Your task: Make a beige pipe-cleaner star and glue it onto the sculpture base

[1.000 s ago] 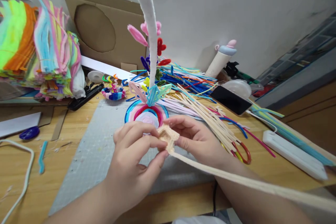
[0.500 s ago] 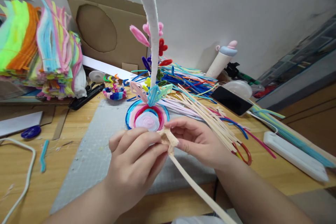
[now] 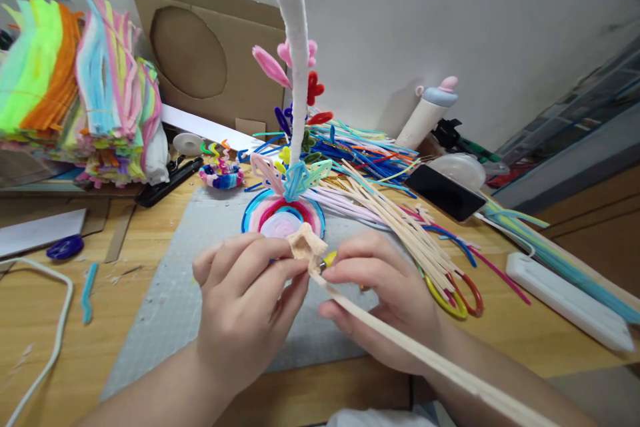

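Cream chenille, a single long pipe cleaner (image 3: 400,347), is what both hands are working: the left hand (image 3: 240,307) pinches a small folded cream shape (image 3: 305,243) at the stem's far end, thumb and forefinger clamped on it, while the right hand (image 3: 385,297) is curled around the stem just beside that fold. Something small and yellow (image 3: 330,259) shows between the right fingers; I cannot tell what it is. The free length runs off toward 5 o'clock, past the bottom edge of the view

Risk, as I judge it: the loose tail could sweep the tall white pipe-cleaner stalk (image 3: 297,60), which stands on a spiral base (image 3: 283,217) just at 12 o'clock of the hands, and tip it. A pinch that slackens would let the fold spring open

Room: the grey cutting mat (image 3: 170,293) lies bare toward 9 o'clock, and the desk (image 3: 30,320) beyond it carries only a white loop (image 3: 55,320) and scraps. At 2 o'clock it is crowded: a fan of cream stems (image 3: 395,227), red-handled scissors (image 3: 463,297) touching them, and a phone (image 3: 443,192) farther out. The near desk edge sits close under the wrists
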The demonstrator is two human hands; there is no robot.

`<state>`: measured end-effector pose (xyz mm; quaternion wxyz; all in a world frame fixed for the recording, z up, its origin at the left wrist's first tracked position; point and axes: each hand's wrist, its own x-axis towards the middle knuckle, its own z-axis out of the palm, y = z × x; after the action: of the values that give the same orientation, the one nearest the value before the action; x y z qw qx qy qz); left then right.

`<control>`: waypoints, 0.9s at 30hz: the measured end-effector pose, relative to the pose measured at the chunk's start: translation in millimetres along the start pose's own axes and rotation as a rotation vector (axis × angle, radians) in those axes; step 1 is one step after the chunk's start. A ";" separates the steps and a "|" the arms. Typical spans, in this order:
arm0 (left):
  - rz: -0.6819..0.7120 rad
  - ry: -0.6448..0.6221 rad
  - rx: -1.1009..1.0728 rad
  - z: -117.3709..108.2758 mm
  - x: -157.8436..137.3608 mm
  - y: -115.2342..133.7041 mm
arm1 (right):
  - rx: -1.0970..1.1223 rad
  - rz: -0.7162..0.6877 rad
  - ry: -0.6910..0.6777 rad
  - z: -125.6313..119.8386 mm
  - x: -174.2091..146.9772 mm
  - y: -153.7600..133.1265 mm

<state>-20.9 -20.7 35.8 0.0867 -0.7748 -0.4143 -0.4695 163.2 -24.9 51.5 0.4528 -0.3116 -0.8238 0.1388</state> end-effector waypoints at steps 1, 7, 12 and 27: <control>0.004 0.001 0.006 0.3 -0.3 0.2 | -0.004 0.006 -0.004 0.5 0.6 -1.7; -0.027 -0.009 -0.008 1.0 0.0 0.9 | -0.039 -0.019 0.000 2.2 1.7 -4.0; -0.059 0.000 -0.040 1.7 0.5 1.0 | -0.078 -0.108 -0.044 1.8 0.0 -2.7; -0.056 -0.012 -0.043 3.2 -0.8 1.9 | -0.218 -0.052 0.010 3.2 -0.7 -0.1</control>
<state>-17.6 -20.7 33.9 0.0543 -0.7675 -0.4260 -0.4759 160.8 -25.3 49.3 0.4237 -0.3380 -0.8397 0.0352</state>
